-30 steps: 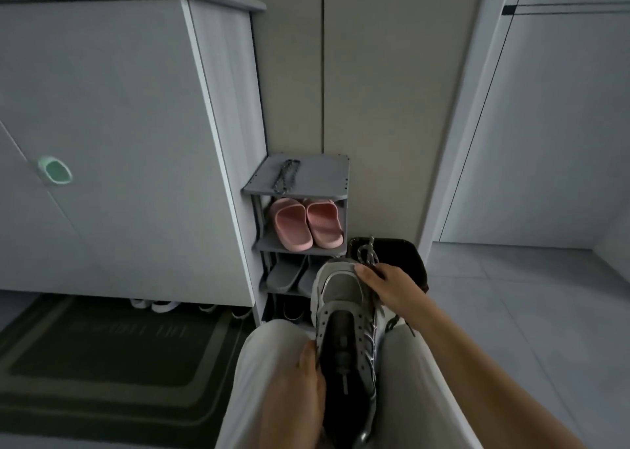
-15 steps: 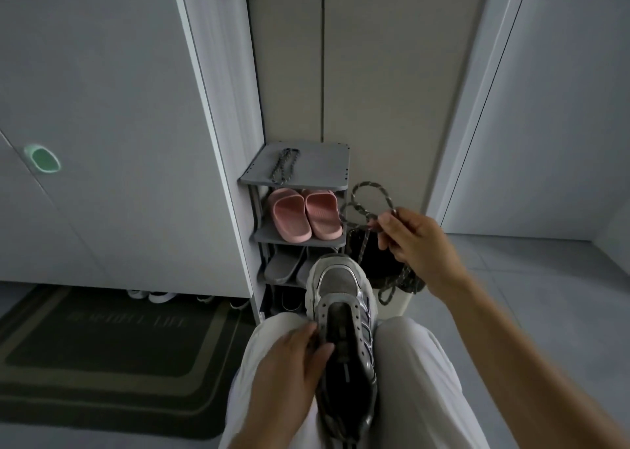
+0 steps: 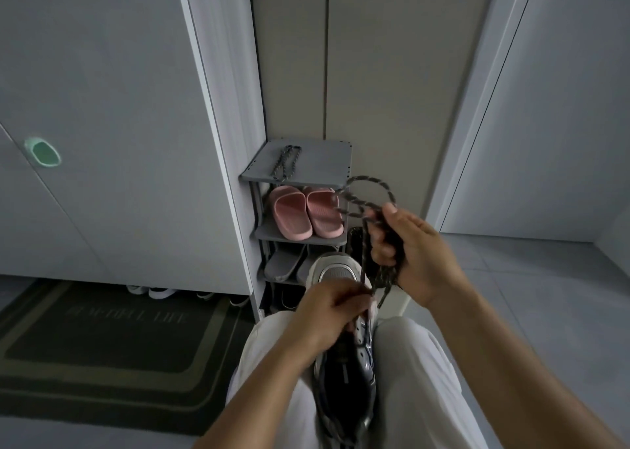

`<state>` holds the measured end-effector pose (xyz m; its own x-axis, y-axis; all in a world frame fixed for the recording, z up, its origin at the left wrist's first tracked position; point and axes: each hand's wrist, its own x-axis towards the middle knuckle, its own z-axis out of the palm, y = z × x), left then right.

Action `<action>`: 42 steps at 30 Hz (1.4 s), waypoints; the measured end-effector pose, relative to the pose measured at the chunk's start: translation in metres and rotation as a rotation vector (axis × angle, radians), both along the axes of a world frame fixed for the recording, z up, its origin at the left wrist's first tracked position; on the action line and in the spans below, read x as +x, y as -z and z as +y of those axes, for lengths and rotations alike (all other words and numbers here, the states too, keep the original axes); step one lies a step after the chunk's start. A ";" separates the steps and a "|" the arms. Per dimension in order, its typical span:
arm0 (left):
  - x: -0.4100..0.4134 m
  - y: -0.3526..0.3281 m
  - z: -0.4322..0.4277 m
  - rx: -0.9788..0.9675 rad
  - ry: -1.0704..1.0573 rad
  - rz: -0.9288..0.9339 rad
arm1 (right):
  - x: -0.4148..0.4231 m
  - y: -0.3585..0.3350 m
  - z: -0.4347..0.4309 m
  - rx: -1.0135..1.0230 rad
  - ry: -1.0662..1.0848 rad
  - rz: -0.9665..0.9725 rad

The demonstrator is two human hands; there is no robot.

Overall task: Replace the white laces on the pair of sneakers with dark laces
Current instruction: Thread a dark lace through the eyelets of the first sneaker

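Grey hallway, shoe rack [image 3: 296, 176] at centre-left carrying a second lace [image 3: 285, 163]. I see the left hand [image 3: 335, 309] pinching the dark lace [image 3: 385, 276] above the sneaker [image 3: 344, 377] between the knees; the right hand [image 3: 419, 254] grips its loops.

1. there is one view only, from a wide-angle camera worn on the person's head, looking forward and down
2. it sits closest to the lap: the left hand [image 3: 332, 307], the right hand [image 3: 414, 254] with the dark lace [image 3: 366, 189] and the sneaker [image 3: 344, 377] between the thighs fill the lower centre, and the forearms run in from the bottom edge
3. further off it faces the shoe rack [image 3: 300, 172] against the wall, with a cabinet [image 3: 119, 125] at left and a door [image 3: 562, 125] at right
4. straight edges lean and bow towards the borders
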<state>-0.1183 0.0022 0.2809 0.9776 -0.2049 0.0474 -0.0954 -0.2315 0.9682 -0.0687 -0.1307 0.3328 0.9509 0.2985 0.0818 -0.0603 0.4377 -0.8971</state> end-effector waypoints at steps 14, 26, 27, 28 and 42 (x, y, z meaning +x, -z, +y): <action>0.002 0.008 0.054 -0.349 -0.342 0.190 | 0.010 0.036 -0.044 -0.440 0.352 0.200; 0.014 0.007 0.063 -0.341 -0.453 -0.051 | 0.006 0.055 -0.038 0.361 0.213 0.439; 0.013 0.006 0.054 -0.181 -0.381 -0.086 | 0.004 0.053 -0.029 0.414 0.179 0.438; 0.011 0.006 0.046 -0.047 -0.326 -0.134 | 0.003 0.051 -0.020 0.450 0.161 0.439; 0.000 -0.003 0.025 -0.162 -0.139 0.051 | -0.018 0.043 0.012 -0.246 0.040 0.108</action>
<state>-0.1185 0.0272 0.2837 0.9979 -0.0622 0.0188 -0.0237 -0.0802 0.9965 -0.0865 -0.1186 0.2901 0.9615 0.2589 -0.0916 -0.1489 0.2113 -0.9660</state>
